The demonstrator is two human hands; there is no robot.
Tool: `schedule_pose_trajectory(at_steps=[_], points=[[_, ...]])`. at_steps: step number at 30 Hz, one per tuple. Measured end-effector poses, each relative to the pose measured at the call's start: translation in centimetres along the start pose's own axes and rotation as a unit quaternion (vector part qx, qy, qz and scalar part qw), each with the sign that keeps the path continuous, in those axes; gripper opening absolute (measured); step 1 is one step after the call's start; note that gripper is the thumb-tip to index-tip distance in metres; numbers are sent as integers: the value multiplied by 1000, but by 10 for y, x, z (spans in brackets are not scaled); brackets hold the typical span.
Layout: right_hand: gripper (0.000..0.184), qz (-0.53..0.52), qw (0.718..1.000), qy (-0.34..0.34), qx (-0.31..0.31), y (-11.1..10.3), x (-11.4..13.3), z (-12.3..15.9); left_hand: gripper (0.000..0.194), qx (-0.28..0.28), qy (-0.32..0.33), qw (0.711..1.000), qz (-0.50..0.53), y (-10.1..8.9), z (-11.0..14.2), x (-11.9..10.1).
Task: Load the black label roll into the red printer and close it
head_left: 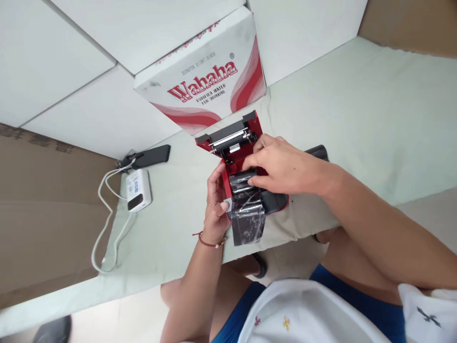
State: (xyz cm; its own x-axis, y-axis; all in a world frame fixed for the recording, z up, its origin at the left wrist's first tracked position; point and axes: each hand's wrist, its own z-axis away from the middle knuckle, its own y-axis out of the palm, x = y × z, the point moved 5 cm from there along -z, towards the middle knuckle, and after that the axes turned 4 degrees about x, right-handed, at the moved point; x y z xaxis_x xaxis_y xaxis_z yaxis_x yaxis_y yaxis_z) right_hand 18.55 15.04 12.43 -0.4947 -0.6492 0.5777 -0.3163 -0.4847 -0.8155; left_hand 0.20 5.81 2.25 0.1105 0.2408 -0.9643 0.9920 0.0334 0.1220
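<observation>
Your left hand [215, 202], grip clamped on the opened red device [245, 153] near the counter's [174, 205] front edge, your right hand [276, 164] touching its black roll [240, 182], grip closure indistinct.

The head camera looks forward and down at nearby hands [276, 164].

Device [237, 166] on the table [171, 190], film roll [243, 181] in it, carton [207, 81] behind, power bank [140, 189] well to the left
</observation>
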Motion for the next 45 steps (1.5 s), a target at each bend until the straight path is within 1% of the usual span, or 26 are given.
schedule_pose_trajectory(at_steps=[2, 4, 5, 7, 10, 12, 14, 15, 16, 17, 19, 21, 22, 23, 24, 25, 27, 29, 32, 34, 36, 38, 40, 42, 43, 45], points=[[20, -5, 1000, -8, 0, -1, -3, 1, 78, -19, 51, 997, -58, -2, 7, -9], [18, -12, 1000, -16, -2, -2, -7, 1, 75, -28, 103, 986, -127, 2, 17, -21], [18, -14, 1000, -22, 0, -2, -9, 1, 75, -17, 117, 978, -173, 7, 23, -26], [18, -12, 999, -33, 13, 0, -11, 0, 74, 22, 176, 946, -271, 22, 36, -39], [19, 8, 999, -37, 35, 5, -13, -3, 77, 66, 252, 879, -399, 44, 51, -55], [22, 24, 998, -35, 40, 6, -12, -3, 69, 74, 277, 847, -447, 54, 55, -62], [25, 30, 998, -35, 37, 5, -9, -1, 55, 66, 288, 826, -480, 59, 58, -67], [27, 25, 999, -33, 27, 3, -8, 0, 49, 61, 291, 818, -492, 61, 59, -69], [28, 13, 999, -29, 4, -1, -7, 2, 47, 55, 294, 812, -502, 63, 60, -70], [29, -4, 999, -25, -36, -7, -6, 5, 47, 48, 295, 808, -508, 63, 60, -71], [32, -45, 986, -22, -160, -22, -6, 13, 48, 39, 295, 803, -516, 66, 62, -72], [35, -76, 953, -29, -292, -34, -9, 23, 47, 34, 294, 798, -524, 68, 64, -71], [35, -82, 937, -35, -337, -37, -12, 27, 47, 33, 293, 797, -526, 70, 64, -71], [36, -81, 927, -42, -364, -37, -16, 28, 47, 33, 292, 798, -526, 71, 65, -70], [38, -78, 923, -50, -372, -35, -20, 27, 46, 33, 291, 799, -525, 72, 65, -69], [41, -76, 926, -61, -366, -32, -24, 25, 46, 33, 289, 801, -523, 73, 65, -69], [53, -79, 937, -89, -328, -24, -31, 18, 45, 36, 287, 804, -520, 75, 65, -68], [58, -101, 943, -113, -297, -19, -36, 14, 45, 38, 285, 804, -521, 76, 64, -69], [54, -138, 938, -131, -291, -22, -35, 19, 43, 36, 290, 800, -524, 78, 64, -74], [58, -148, 939, -144, -275, -24, -30, 25, 40, 37, 299, 793, -530, 80, 64, -78], [58, -136, 946, -168, -241, -23, -24, 30, 37, 38, 310, 786, -534, 82, 66, -82], [53, -107, 950, -199, -214, -16, -20, 35, 35, 42, 320, 783, -532, 84, 69, -85], [47, -70, 950, -222, -210, -6, -19, 41, 35, 42, 326, 789, -519, 83, 72, -87], [40, -45, 945, -233, -224, 3, -21, 46, 35, 23, 330, 801, -499, 78, 74, -87], [37, -41, 943, -235, -232, 7, -22, 49, 36, 1, 331, 810, -483, 74, 73, -86], [31, -48, 939, -238, -245, 13, -25, 54, 41, -66, 328, 838, -430, 61, 68, -84]])
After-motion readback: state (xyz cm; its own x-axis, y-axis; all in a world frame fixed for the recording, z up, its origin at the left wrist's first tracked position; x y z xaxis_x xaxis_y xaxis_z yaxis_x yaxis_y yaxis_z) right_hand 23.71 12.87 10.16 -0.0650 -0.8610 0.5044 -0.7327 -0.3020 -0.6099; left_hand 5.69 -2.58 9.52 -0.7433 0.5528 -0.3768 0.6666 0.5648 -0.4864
